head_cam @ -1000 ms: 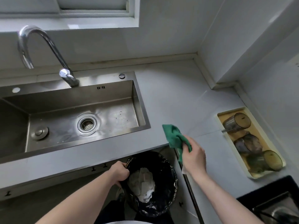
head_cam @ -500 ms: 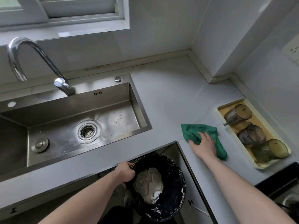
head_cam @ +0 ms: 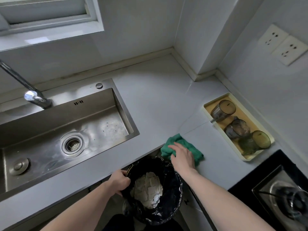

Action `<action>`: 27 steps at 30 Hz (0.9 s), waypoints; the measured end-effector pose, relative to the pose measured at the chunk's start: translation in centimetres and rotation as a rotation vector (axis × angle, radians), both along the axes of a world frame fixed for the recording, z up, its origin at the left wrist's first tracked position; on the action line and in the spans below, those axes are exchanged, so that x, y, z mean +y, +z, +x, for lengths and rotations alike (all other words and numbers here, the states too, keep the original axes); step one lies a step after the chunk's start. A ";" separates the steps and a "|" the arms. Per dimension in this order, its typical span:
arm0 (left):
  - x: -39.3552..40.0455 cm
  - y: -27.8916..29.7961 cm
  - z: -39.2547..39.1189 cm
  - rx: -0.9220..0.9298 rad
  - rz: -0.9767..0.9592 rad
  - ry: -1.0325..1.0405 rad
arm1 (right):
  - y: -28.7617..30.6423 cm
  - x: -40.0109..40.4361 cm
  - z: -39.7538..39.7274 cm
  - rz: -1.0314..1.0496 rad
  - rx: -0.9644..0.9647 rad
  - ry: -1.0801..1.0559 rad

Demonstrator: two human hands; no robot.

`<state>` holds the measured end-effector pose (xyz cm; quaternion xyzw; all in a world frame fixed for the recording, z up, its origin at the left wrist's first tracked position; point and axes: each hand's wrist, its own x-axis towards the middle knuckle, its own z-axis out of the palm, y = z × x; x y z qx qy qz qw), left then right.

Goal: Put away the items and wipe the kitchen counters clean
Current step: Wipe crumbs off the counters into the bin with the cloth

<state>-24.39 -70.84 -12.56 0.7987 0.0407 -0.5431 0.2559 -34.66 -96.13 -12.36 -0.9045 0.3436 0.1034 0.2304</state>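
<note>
A green cloth (head_cam: 180, 144) lies bunched on the pale grey counter (head_cam: 160, 104), right at the inner corner of its front edge. My right hand (head_cam: 182, 156) presses down on the cloth with fingers spread over it. Just below the counter edge, my left hand (head_cam: 119, 182) grips the rim of a black-lined trash bin (head_cam: 166, 212). Crumpled white paper (head_cam: 148, 189) lies inside the bin.
A steel sink (head_cam: 115, 117) with a faucet (head_cam: 33, 95) fills the left. A cream tray (head_cam: 206, 107) holding three tinted glasses lying on their sides sits by the right wall. A gas stove (head_cam: 280, 192) is at the lower right. Wall sockets (head_cam: 283, 44) are above.
My right hand laid the cloth flat on the counter, then drew it left and back toward the counter corner above the bin. My left hand kept its grip on the bin.
</note>
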 end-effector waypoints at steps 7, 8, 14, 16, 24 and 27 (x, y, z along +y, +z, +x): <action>-1.3 -0.5 0.0 -0.023 0.017 -0.045 | 3.1 -4.4 -5.6 0.084 -0.292 -0.351; -1.4 -0.5 0.0 -0.029 0.019 -0.046 | 3.3 -6.0 -6.0 0.042 -0.303 -0.404; -1.9 -1.7 0.0 -0.035 0.018 -0.083 | 0.8 -12.2 -8.4 -0.029 -0.009 -0.516; -2.1 -1.8 0.1 -0.035 0.017 -0.110 | -0.8 -11.1 -9.0 -0.028 0.094 -0.527; -2.3 -1.6 -0.6 -0.024 0.008 -0.176 | -0.8 2.8 -7.9 -0.063 0.040 -0.324; -2.4 -1.9 -0.7 -0.008 0.002 -0.224 | 0.4 6.4 -7.8 0.023 -0.036 -0.228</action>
